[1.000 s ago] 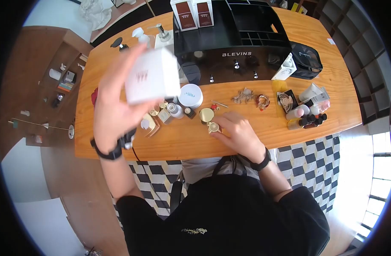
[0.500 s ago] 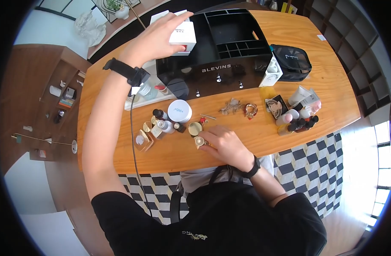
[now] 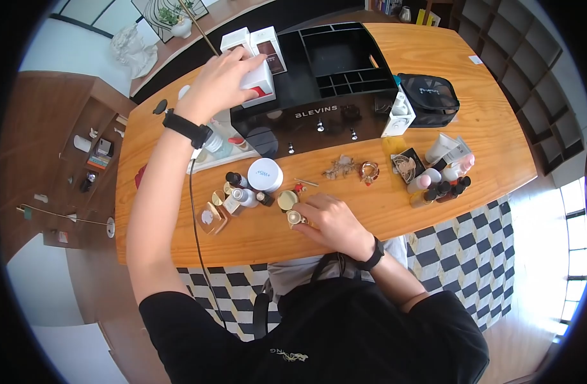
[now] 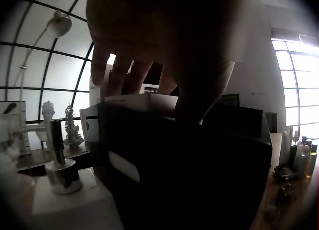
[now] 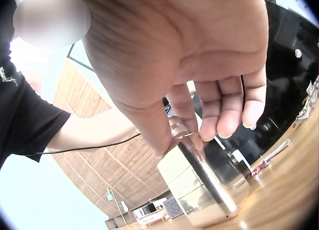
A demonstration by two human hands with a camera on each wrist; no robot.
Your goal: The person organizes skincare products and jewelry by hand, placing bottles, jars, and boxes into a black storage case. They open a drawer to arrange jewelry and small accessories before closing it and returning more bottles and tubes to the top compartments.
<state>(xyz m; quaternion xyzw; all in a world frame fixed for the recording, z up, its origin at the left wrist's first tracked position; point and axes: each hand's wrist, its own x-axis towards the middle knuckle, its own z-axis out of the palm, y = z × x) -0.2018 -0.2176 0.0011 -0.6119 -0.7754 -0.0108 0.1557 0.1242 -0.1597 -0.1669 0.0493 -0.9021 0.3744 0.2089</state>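
In the upper left of the frame, grips a white box (image 3: 258, 85) with the left hand (image 3: 213, 86), at the left end of the black organizer (image 3: 319, 115). Keeps the fingers over the box top and the thumb on its side, apart only by the width of the box. Just behind, can see two tall boxes (image 3: 269, 48) with some brown on the front, near to these fingers.

At the centre of the frame, below the organizer, pinches the top of a gold bottle (image 5: 197, 182) between thumb and finger of the right hand (image 3: 335, 224); has the other fingers loosely bent, without hold on anything. Can see the bottle bottom on the wooden surface (image 3: 344, 240), with a round gold lid (image 3: 287, 200) just beside.

To the left of the lid, can find a round white jar (image 3: 265, 175) and a group of small bottles (image 3: 242, 196). To the right, above the right hand, can notice a hair clip (image 3: 340, 167) and a bracelet (image 3: 369, 172). Farther right, near the table edge, can see tubes (image 3: 442, 148) and dark-capped bottles (image 3: 442, 191), and above them a black bag (image 3: 428, 100).
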